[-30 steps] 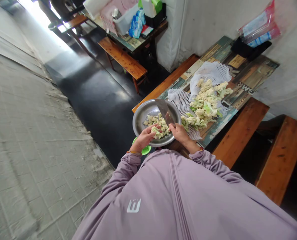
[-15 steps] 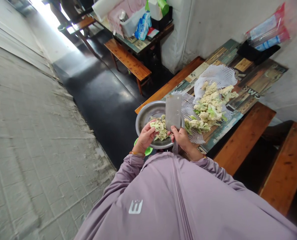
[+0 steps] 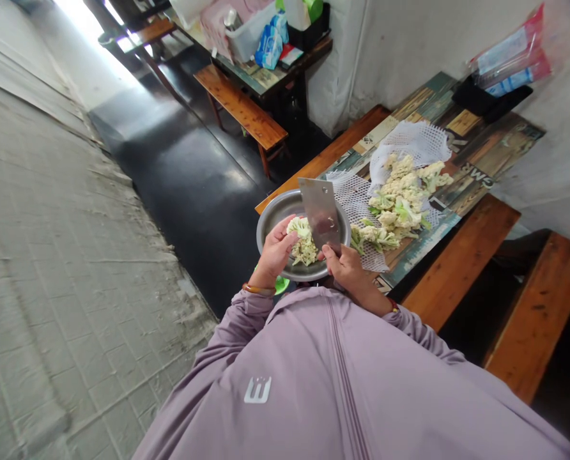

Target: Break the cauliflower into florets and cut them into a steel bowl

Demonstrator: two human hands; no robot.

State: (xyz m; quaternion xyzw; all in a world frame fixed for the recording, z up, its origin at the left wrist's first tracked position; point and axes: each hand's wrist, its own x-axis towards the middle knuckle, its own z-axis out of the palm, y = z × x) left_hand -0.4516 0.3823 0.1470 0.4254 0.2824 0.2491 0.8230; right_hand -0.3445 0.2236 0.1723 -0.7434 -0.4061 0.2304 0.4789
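Observation:
A pale cauliflower floret (image 3: 300, 227) is pinched in the fingers of my left hand (image 3: 276, 250), over the steel bowl (image 3: 268, 217). My right hand (image 3: 346, 268) is closed on a cleaver (image 3: 320, 212), its broad blade upright and tilted a little to the left, close beside the floret. The cleaver's handle is hidden in my palm. Cut cauliflower pieces (image 3: 306, 253) lie in the bowl below both hands. To the right, a heap of cauliflower (image 3: 400, 198) rests on white foam netting (image 3: 412, 142).
The netting lies on a patterned table (image 3: 493, 144), with a black holder and packaged goods (image 3: 505, 61) at its far end. Wooden benches (image 3: 462, 262) flank the table. Part of a green container (image 3: 281, 285) shows under the bowl. Another table behind bears a plastic bin (image 3: 251, 39).
My right hand has tilted the cleaver's blade leftward, nearer the floret. My left hand keeps the floret, now turned slightly. The whole view has shifted a little.

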